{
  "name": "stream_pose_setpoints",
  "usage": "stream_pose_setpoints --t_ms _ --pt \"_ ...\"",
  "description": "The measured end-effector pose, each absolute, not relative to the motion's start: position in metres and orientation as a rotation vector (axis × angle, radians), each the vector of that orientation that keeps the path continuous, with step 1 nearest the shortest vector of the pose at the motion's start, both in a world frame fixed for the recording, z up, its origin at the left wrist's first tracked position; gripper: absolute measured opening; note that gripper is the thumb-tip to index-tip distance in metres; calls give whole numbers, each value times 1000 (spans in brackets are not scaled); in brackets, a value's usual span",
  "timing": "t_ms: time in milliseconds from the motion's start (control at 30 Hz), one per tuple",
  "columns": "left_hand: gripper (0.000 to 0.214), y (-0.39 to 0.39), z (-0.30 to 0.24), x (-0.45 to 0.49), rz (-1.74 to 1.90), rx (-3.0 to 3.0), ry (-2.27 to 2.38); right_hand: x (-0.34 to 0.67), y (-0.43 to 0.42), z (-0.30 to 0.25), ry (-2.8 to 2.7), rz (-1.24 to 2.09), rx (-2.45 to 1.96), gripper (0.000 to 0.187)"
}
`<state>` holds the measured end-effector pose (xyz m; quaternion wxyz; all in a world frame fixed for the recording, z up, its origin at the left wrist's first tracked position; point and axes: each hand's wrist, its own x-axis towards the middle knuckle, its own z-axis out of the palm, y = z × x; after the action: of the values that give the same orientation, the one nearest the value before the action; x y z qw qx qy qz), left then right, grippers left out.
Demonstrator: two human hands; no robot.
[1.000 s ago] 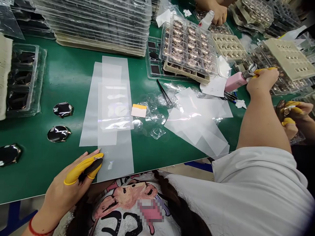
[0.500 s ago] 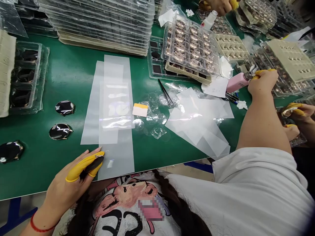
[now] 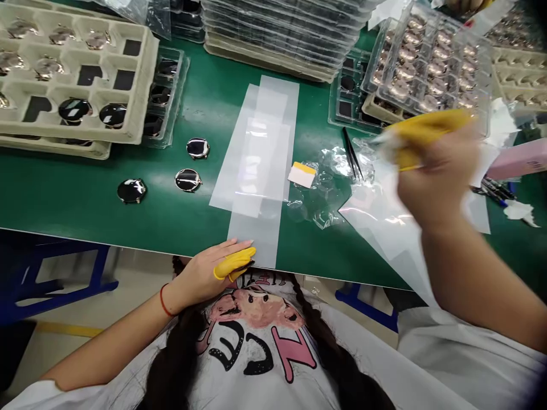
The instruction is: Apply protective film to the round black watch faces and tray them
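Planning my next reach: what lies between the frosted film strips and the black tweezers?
Head view: between the film strips and tweezers lie a small yellow-edged white card and loose clear round films.

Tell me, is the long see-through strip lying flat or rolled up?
Flat. The strip lies spread out on the green table, with the left hand touching its near end.

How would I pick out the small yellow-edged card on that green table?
Start at the green table and find the long translucent film strips running toward the person. Just right of them, beside a scatter of clear round discs, lies the card. Unlike the clear pieces around it, it is opaque white with a yellow band along its far edge.
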<state>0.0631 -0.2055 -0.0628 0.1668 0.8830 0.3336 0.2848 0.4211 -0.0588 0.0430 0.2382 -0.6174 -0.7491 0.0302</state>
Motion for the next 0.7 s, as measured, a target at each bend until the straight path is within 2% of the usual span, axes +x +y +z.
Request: stream_pose_setpoints --t_ms 67,133,267,333,433,500,633,700 --pt "27 -209 -64 60 814 2493 978 359 -80 17 -2287 280 -1336 25" --pt "30 -212 -68 54 828 2491 991 304 -98 -8 -2568 589 -1023 29" --pt "35 -214 -80 42 955 2545 916 245 -102 -39 -2879 802 -554 31" --pt "34 -213 -84 39 999 2571 870 241 -82 -44 -2815 854 -616 30" --pt "30 -212 -87 38 1032 2578 832 247 -54 -44 -2558 807 -1001 28" --pt "27 -210 -88 38 1048 2579 789 248 -56 -41 -2492 818 -1101 26" --pt "23 -209 -89 39 1118 2566 747 239 -84 -39 -2669 1147 -765 27" --pt "24 -208 -88 38 1110 2566 745 238 -76 -37 -2697 1116 -719 25"
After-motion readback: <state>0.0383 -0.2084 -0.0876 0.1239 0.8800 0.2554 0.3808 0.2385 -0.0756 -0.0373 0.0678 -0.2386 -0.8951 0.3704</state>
